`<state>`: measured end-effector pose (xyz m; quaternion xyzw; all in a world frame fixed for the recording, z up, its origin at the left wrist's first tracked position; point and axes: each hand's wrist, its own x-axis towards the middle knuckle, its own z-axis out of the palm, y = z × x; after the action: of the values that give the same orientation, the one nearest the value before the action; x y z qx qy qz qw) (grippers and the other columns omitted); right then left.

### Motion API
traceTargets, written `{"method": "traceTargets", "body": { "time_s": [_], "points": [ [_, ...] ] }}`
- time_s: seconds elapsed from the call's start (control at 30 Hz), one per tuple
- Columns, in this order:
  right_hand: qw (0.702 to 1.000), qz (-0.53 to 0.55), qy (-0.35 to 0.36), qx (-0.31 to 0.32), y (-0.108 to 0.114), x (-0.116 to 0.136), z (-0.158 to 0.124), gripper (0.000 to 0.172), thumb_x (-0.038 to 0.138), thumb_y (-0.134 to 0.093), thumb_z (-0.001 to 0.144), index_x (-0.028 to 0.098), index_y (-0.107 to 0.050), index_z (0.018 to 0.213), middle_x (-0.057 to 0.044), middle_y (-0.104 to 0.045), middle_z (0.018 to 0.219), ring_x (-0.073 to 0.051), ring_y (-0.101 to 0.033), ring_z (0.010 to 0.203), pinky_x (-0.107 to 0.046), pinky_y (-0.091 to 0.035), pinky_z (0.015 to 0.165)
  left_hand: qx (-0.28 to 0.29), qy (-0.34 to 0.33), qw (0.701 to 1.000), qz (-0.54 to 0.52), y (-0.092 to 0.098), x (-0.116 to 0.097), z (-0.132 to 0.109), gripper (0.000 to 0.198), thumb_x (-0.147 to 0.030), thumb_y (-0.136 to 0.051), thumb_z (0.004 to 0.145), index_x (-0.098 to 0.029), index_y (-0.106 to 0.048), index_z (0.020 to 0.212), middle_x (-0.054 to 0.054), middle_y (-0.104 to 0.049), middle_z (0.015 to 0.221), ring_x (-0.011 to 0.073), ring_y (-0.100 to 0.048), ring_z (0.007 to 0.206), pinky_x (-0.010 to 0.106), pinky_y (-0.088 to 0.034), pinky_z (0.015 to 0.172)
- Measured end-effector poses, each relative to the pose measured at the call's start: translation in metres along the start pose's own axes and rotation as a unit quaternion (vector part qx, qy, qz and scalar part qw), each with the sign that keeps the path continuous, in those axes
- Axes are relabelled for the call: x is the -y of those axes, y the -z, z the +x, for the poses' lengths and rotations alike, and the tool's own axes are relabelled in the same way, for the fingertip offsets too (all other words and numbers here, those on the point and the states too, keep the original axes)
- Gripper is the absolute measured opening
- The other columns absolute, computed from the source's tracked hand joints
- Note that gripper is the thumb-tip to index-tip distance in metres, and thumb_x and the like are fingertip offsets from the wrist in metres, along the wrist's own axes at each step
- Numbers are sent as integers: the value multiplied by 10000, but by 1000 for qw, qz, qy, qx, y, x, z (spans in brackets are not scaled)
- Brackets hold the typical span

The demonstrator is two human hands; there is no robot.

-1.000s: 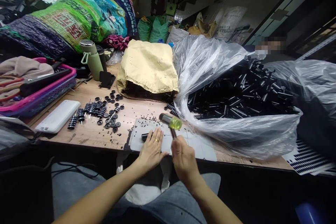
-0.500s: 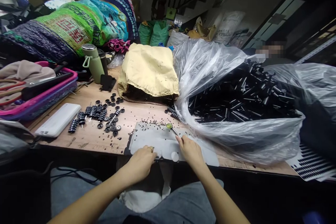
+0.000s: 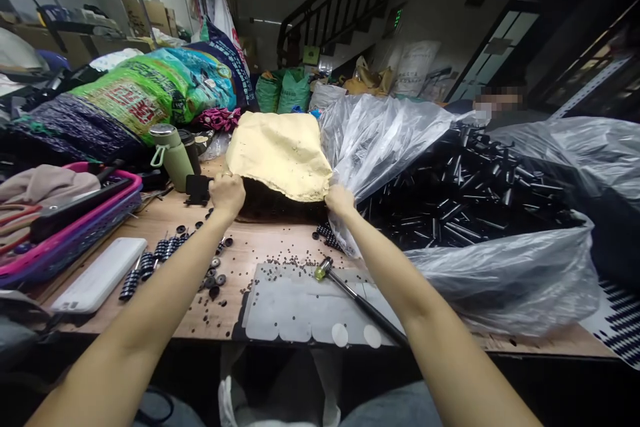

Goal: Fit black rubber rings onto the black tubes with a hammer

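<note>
A pale yellow sack lies on the worktable with its dark mouth facing me. My left hand is closed on the left corner of that mouth, and my right hand grips the right corner. What the sack holds is in shadow. Closer to me, a hammer with a yellowish face and black handle lies on a grey sheet, held by neither hand. Tiny dark rings are scattered around the sheet's far edge.
On the right, a clear plastic bag spills over with black tubes. Rods with black discs, a white power bank, a pink basket and a green flask stand left. Loose black wheels lie beneath my left forearm.
Both hands have reached forward from the sheet to the sack's mouth. My right hand has let go of the hammer, which now lies on the sheet. The view has tipped upward.
</note>
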<state>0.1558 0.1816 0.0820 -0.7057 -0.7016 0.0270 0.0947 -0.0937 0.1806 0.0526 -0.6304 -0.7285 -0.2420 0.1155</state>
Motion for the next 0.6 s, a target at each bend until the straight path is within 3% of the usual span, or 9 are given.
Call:
{"method": "traceTargets", "body": {
  "time_s": [0.13,0.27,0.43,0.6],
  "points": [
    [998,20,25,-49,14,33,32,300,220,-314,891,91,-536,1047,-152,-561,1093,-219,-522,1016,-294,-368,850,-13,63,998,-25,2,19,23,383,-244,-290,813,-85,-626,904,183,-611,924,280,-545,875,358,-402,716],
    [990,66,121,-18,-11,38,31,381,337,-236,926,132,-469,1146,-95,-541,1143,-185,-520,1010,-275,-385,838,1,67,996,-53,-10,31,20,364,-265,-309,804,-121,-638,859,152,-624,912,261,-559,851,328,-403,712],
    [989,42,122,69,-60,-20,-14,430,410,-393,871,96,-479,1152,-131,-520,1184,-211,-481,1084,-273,-350,898,37,8,994,-106,-28,35,-6,348,-268,-329,810,-133,-633,913,127,-608,986,250,-535,943,327,-397,809],
    [993,6,56,103,-65,-92,-49,620,554,-283,855,93,-387,1256,-173,-478,1228,-265,-464,1112,-346,-341,906,-13,6,993,-121,-26,15,-43,487,-350,-393,817,-97,-422,1232,175,-420,1254,307,-354,1175,435,-301,957]
  ]
}}
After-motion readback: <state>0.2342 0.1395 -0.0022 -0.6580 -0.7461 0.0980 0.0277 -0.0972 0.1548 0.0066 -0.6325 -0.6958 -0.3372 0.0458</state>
